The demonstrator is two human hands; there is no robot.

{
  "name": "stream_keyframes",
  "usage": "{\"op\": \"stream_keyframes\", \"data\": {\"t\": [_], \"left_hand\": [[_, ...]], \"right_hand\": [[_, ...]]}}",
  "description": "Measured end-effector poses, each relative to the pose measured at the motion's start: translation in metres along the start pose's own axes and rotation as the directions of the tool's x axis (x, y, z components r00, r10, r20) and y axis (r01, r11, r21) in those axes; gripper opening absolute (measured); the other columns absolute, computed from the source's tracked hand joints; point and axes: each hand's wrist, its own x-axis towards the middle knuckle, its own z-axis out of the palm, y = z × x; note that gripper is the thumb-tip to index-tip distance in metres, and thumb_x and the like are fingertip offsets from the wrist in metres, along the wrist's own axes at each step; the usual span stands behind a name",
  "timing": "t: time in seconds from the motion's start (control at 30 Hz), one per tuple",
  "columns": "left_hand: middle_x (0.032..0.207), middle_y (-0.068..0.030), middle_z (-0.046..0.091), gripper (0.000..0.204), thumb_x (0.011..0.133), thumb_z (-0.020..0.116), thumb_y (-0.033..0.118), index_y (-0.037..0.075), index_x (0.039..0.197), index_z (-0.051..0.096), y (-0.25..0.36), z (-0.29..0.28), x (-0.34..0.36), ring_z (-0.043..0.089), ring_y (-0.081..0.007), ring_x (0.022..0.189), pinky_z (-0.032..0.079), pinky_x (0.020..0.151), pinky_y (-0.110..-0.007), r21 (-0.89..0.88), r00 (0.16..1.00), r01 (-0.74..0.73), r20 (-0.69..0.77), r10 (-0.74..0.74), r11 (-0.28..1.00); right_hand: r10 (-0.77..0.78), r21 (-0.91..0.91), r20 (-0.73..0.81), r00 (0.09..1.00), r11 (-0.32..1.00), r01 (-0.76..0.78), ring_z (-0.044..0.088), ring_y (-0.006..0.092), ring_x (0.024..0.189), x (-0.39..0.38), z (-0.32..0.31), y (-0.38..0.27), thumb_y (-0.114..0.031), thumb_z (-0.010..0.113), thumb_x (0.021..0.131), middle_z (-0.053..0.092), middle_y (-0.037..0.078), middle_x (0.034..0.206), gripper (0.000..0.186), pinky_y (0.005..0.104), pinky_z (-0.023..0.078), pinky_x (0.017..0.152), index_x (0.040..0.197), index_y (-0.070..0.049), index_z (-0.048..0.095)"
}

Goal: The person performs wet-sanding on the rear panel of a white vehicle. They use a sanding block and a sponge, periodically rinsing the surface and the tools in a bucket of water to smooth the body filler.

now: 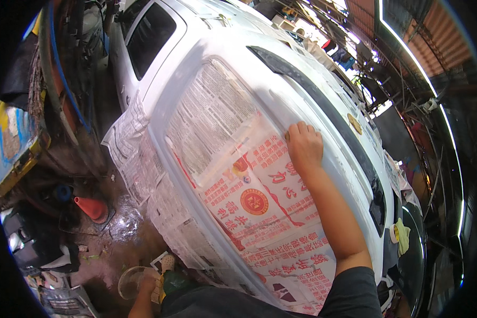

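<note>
A white vehicle (217, 47) fills the middle, its large side window covered with newspaper (212, 106) and red-printed paper (286, 199). My right hand (305, 147) rests on the painted frame along the right edge of that paper. Its fingers are curled down against the body, and whatever lies under them is hidden. Low on the left, my left hand (149, 282) hangs beside my body, fingers closed at the rim of a clear round tub (126, 283). The tub's contents cannot be made out. Grey, sanded-looking patches show on the frame around the paper.
An orange cone (91, 208) stands on the wet floor to the left. More newspaper (164, 196) drapes down the vehicle's side. A dark strip (307, 87) runs along the body beyond my right hand. A yellowish cloth (402, 237) lies at the right. Hoses (63, 79) hang at the left.
</note>
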Motion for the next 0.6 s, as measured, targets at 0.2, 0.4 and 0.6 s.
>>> {"op": "stream_keyframes", "data": {"t": [0.2, 0.4, 0.6], "left_hand": [[0.113, -0.0265, 0.068, 0.032, 0.094, 0.052, 0.020, -0.001, 0.110, 0.070, 0.005, -0.015, 0.003, 0.066, -0.0389, 0.107, 0.050, 0.093, -0.052, 0.066, 0.970, -0.193, -0.138, 0.201, 0.979], [0.110, -0.0209, 0.070, 0.027, 0.094, 0.057, 0.023, 0.003, 0.103, 0.073, -0.011, -0.008, -0.013, 0.066, -0.0368, 0.102, 0.049, 0.094, -0.053, -0.104, 0.999, 0.040, 0.011, -0.039, 0.994], [0.120, -0.0197, 0.066, 0.027, 0.094, 0.060, 0.026, 0.004, 0.101, 0.074, -0.033, -0.009, -0.022, 0.063, -0.0383, 0.108, 0.049, 0.096, -0.051, 0.331, 0.966, -0.237, -0.018, 0.257, 0.913]], "right_hand": [[-0.034, -0.004, -0.085, 0.996, 0.999, 0.034, 0.064, 0.0245, 0.086, 0.074, 0.047, -0.014, -0.018, 0.066, 0.086, 0.062, 0.004, 0.091, 0.008, 0.0416, 0.050, 0.071, 0.090, -0.013, 0.061], [-0.054, -0.026, -0.081, 0.995, 0.998, 0.052, 0.064, 0.0243, 0.086, 0.073, 0.052, -0.024, -0.020, 0.067, 0.086, 0.061, 0.004, 0.090, 0.010, 0.0418, 0.050, 0.071, 0.092, -0.014, 0.061], [-0.066, -0.030, -0.083, 0.994, 0.997, 0.064, 0.064, 0.0240, 0.087, 0.066, 0.042, -0.022, -0.022, 0.067, 0.088, 0.061, 0.003, 0.091, 0.011, 0.0418, 0.049, 0.073, 0.093, -0.014, 0.061]]}}
